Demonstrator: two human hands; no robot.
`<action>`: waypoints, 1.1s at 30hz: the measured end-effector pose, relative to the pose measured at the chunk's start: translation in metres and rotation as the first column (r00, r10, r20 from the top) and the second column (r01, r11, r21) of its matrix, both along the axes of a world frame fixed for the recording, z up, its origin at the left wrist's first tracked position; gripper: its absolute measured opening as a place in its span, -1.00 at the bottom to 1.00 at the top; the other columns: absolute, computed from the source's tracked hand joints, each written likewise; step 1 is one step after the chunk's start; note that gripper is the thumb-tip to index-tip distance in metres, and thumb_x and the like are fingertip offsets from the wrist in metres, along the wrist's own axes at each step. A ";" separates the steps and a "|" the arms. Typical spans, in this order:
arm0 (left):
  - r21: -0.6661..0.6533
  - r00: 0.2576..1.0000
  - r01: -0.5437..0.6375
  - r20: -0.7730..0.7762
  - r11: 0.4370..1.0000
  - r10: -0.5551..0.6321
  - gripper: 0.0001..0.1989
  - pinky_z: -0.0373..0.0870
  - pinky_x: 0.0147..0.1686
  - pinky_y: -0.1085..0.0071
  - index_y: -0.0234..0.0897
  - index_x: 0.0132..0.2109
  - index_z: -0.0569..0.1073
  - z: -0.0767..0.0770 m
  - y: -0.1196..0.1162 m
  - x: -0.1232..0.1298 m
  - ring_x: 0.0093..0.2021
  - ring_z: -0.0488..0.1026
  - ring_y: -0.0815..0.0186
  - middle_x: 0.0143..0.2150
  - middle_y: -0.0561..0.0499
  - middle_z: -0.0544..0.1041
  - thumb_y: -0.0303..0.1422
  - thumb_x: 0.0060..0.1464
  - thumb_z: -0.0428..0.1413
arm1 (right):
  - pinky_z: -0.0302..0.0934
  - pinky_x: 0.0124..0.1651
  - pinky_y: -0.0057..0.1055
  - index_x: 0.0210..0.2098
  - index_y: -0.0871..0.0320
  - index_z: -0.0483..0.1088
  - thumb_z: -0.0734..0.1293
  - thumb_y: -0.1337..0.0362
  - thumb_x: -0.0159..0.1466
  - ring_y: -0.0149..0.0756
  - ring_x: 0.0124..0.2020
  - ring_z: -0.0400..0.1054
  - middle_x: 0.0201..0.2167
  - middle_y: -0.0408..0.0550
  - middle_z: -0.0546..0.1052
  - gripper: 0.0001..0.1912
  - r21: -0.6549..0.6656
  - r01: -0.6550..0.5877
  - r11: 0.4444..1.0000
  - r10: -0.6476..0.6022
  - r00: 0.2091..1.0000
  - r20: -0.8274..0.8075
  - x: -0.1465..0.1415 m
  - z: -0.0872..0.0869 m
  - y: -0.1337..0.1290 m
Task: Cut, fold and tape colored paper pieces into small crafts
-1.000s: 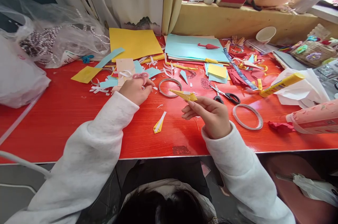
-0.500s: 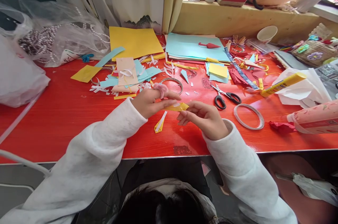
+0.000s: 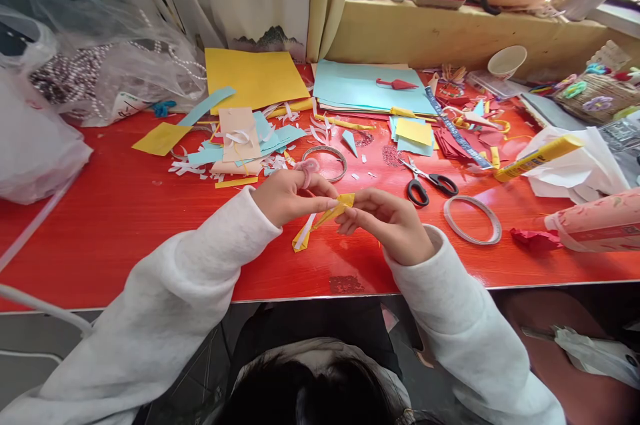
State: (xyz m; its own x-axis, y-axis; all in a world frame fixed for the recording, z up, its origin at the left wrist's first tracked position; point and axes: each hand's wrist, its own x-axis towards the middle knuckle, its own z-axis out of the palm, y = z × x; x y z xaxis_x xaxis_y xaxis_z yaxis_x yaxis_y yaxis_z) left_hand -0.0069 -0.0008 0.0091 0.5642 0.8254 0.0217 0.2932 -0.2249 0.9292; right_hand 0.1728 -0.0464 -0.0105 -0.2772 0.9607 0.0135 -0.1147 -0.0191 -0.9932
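Observation:
Between my two hands is a small folded piece of yellow paper, narrow at its lower left end and wider at the top. My left hand pinches it between thumb and fingertips, a fuzzy pink ring on one finger. From the other side my right hand grips the paper's right edge with thumb and forefinger. Below the left fingertips, another folded yellow paper piece with a white strip lies on the red table. The held paper's lower tip overlaps it in view.
Black-handled scissors and a tape roll lie to the right, near a yellow glue stick. Paper scraps, a second tape roll and blue sheets lie behind my hands. Plastic bags stand left.
The held yellow paper has turned from nearly level to slanting, its narrow end now down to the left. My left thumb and fingers have shifted along it; my right hand stays nearly in place.

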 end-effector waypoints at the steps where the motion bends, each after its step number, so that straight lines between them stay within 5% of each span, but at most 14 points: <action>1: -0.026 1.000 -0.003 0.018 1.000 0.003 -0.80 0.37 -0.24 0.35 -0.34 -0.36 0.49 0.000 0.000 0.000 -0.33 0.43 0.33 -0.41 0.02 0.52 -0.28 -0.11 0.14 | 0.37 -0.42 -0.45 -0.37 0.23 0.34 0.38 0.23 0.06 -0.42 -0.53 0.43 -0.49 -0.09 0.51 -0.78 0.002 0.001 1.000 -0.001 1.000 -0.003 0.000 0.000 0.000; 10: -0.081 0.993 0.042 0.111 0.996 -0.033 -0.83 0.39 -0.21 0.32 -0.32 -0.43 0.48 0.002 0.001 0.001 -0.37 0.46 0.34 -0.46 0.03 0.52 -0.28 -0.07 0.13 | 0.36 -0.45 -0.43 -0.37 0.22 0.35 0.36 0.14 0.06 -0.39 -0.56 0.43 -0.55 -0.11 0.51 -0.73 -0.046 0.000 0.999 -0.001 1.000 -0.023 0.002 0.006 0.003; 16: 0.113 0.985 -0.155 0.099 0.981 0.144 -0.84 0.21 0.02 0.19 -0.29 -0.46 0.47 0.000 -0.001 0.005 -0.35 0.45 0.37 -0.44 0.07 0.53 -0.30 -0.04 0.10 | 0.35 -0.43 -0.47 -0.30 0.23 0.38 0.42 0.19 -0.02 -0.39 -0.52 0.44 -0.54 -0.12 0.51 -0.67 -0.196 -0.081 0.977 0.074 0.996 -0.041 -0.001 0.007 0.004; 20: 0.257 0.983 -0.183 0.019 0.949 0.184 -0.79 0.31 -0.12 0.25 -0.29 -0.41 0.45 -0.005 -0.002 0.007 -0.35 0.43 0.35 -0.44 0.04 0.52 -0.24 0.00 0.06 | 0.31 -0.50 -0.49 -0.41 0.25 0.39 0.41 0.24 -0.02 -0.42 -0.60 0.41 -0.59 -0.13 0.49 -0.76 -0.246 -0.151 0.957 0.140 0.988 -0.060 0.000 0.007 0.006; 22: 0.499 0.957 -0.250 -0.003 0.830 0.290 -0.81 0.33 -0.15 0.27 -0.29 -0.33 0.43 -0.007 -0.002 0.006 -0.28 0.41 0.32 -0.35 0.01 0.51 -0.24 0.01 0.06 | 0.25 -0.58 -0.52 -0.41 0.25 0.40 0.39 0.25 -0.01 -0.48 -0.67 0.34 -0.65 -0.17 0.45 -0.79 -0.252 -0.123 0.960 0.106 0.991 -0.081 0.002 0.007 0.007; 25: 0.870 0.917 -0.218 0.027 0.442 0.399 -0.88 0.32 -0.14 0.30 -0.21 -0.27 0.40 -0.010 -0.003 0.004 -0.18 0.38 0.32 -0.27 0.04 0.48 -0.32 0.01 0.07 | 0.17 -0.64 -0.57 -0.37 0.26 0.43 0.38 0.28 -0.02 -0.55 -0.73 0.25 -0.71 -0.21 0.41 -0.78 -0.276 -0.089 0.957 0.054 0.990 -0.133 0.004 0.008 0.008; 28: 0.992 0.941 -0.030 -0.012 0.120 0.339 -0.90 0.34 -0.21 0.40 -0.14 -0.27 0.40 -0.014 -0.005 0.004 -0.19 0.39 0.37 -0.33 0.11 0.47 -0.42 0.03 0.04 | 0.15 -0.65 -0.58 -0.36 0.27 0.44 0.39 0.30 -0.06 -0.54 -0.74 0.24 -0.72 -0.21 0.41 -0.74 -0.311 -0.104 0.945 0.051 0.983 -0.175 0.005 0.008 0.009; 30: 0.999 0.954 0.045 -0.052 0.031 0.294 -0.86 0.34 -0.23 0.41 -0.14 -0.26 0.40 -0.016 -0.005 0.004 -0.19 0.40 0.37 -0.33 0.11 0.48 -0.47 0.04 0.01 | 0.16 -0.65 -0.58 -0.36 0.27 0.44 0.40 0.30 -0.08 -0.54 -0.73 0.25 -0.72 -0.20 0.42 -0.73 -0.327 -0.114 0.938 0.053 0.980 -0.190 0.005 0.008 0.009; 33: 0.997 0.961 0.068 -0.078 0.049 0.266 -0.85 0.31 -0.22 0.37 -0.14 -0.26 0.40 -0.019 -0.005 0.003 -0.18 0.40 0.34 -0.33 0.10 0.49 -0.46 0.05 0.00 | 0.18 -0.64 -0.58 -0.34 0.27 0.44 0.41 0.29 -0.09 -0.53 -0.73 0.27 -0.71 -0.19 0.44 -0.71 -0.330 -0.122 0.936 0.057 0.978 -0.201 0.004 0.009 0.009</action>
State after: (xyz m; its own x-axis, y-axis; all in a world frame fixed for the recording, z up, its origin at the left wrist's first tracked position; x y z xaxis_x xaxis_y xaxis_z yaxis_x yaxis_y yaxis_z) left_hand -0.0041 -0.0059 -0.0097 0.6038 0.1693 0.7789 0.5163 -0.8275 -0.2204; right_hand 0.1772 -0.0376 -0.0018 -0.3863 0.8881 -0.2491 -0.2785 -0.3698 -0.8864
